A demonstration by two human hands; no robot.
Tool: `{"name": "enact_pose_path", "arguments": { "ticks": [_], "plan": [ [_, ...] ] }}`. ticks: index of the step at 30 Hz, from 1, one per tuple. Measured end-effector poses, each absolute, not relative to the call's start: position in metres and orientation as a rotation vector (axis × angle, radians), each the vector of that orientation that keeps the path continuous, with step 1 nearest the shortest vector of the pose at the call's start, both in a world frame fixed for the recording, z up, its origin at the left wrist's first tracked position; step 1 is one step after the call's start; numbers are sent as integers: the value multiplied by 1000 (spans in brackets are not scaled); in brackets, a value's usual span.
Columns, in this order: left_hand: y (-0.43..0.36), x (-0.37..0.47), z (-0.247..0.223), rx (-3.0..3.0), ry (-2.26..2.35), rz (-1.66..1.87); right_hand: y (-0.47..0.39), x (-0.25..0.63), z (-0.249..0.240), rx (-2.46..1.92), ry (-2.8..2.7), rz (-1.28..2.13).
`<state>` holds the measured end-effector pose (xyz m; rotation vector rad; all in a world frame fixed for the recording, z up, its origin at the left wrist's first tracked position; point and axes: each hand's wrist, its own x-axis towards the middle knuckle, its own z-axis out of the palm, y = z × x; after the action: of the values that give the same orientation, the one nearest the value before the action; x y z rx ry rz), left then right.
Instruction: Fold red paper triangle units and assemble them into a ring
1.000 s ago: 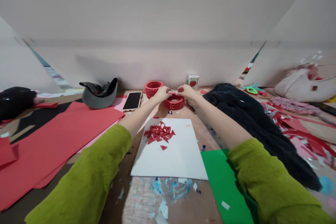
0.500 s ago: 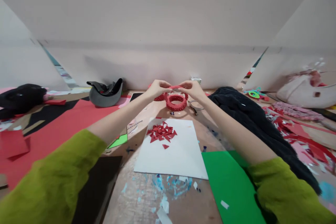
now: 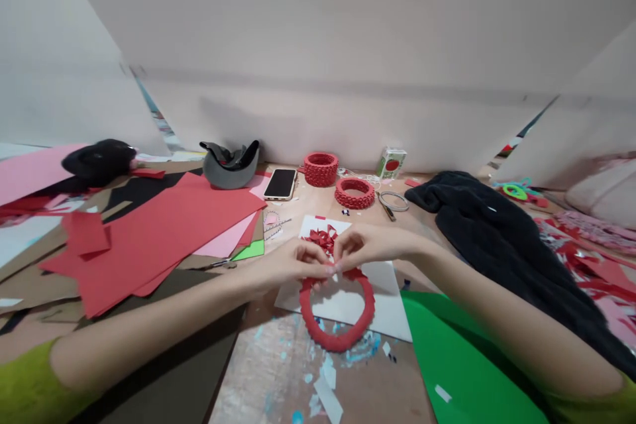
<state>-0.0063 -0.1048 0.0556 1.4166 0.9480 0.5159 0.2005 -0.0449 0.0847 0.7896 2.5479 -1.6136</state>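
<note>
My left hand (image 3: 289, 261) and my right hand (image 3: 366, 246) meet at the top of a red folded-paper ring (image 3: 338, 334) and hold it up over the near edge of a white sheet (image 3: 382, 310). The ring hangs down from my fingers, its hole facing me. A pile of small red paper triangles (image 3: 322, 238) lies on the white sheet just behind my hands. Two more red paper rings stand farther back: a low one (image 3: 354, 193) and a taller one (image 3: 320, 169).
Red and pink paper sheets (image 3: 163, 225) cover the left. A phone (image 3: 281, 183), a grey cap (image 3: 230, 165), a small carton (image 3: 391, 163) and a wire loop (image 3: 395, 201) sit at the back. A dark garment (image 3: 501, 238) lies right, a green sheet (image 3: 462, 364) near right.
My hands have come from the back of the table toward me, carrying one red ring over the white sheet. The head view has shifted, so the phone and taller ring show again.
</note>
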Motion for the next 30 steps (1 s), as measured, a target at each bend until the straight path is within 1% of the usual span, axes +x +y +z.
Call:
{"name": "enact_pose_path", "arguments": {
  "ticks": [6,20,26,30],
  "plan": [
    [-107,-9,49,1376,910,441,-48,197,80,804,2546,-1469],
    [-107,-18,51,1398,792,405,-58,198,91,781,2447,-1556],
    [-103,-19,43,1328,793,416,-58,203,103,770,2492,-1394],
    [-102,-22,43,1376,783,344,-54,208,107,764,2473,-1274]
  ]
}}
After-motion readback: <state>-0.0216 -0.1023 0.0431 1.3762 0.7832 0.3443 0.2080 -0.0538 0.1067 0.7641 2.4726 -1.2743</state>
